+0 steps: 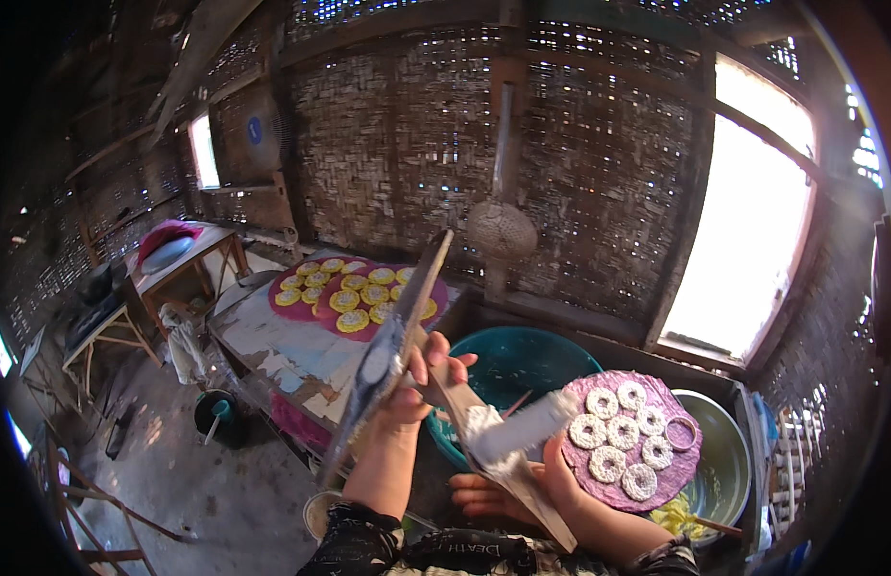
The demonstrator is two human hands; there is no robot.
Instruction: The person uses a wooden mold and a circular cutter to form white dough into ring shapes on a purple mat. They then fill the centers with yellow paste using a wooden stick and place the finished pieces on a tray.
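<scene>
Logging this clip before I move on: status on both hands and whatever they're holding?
Left hand shut on flat dark board, tilted upright. Right hand shut on dough-coated stick. Purple tray of white rings beside right hand. Teal basin behind; nothing blocking.

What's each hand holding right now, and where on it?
Left hand grips a long flat blade near its middle. Right hand holds a dough-smeared paddle around mid-length.

basin [522, 360] behind hands | tray [614, 480] right, rings [622, 432] on it | table [282, 350] left
</scene>
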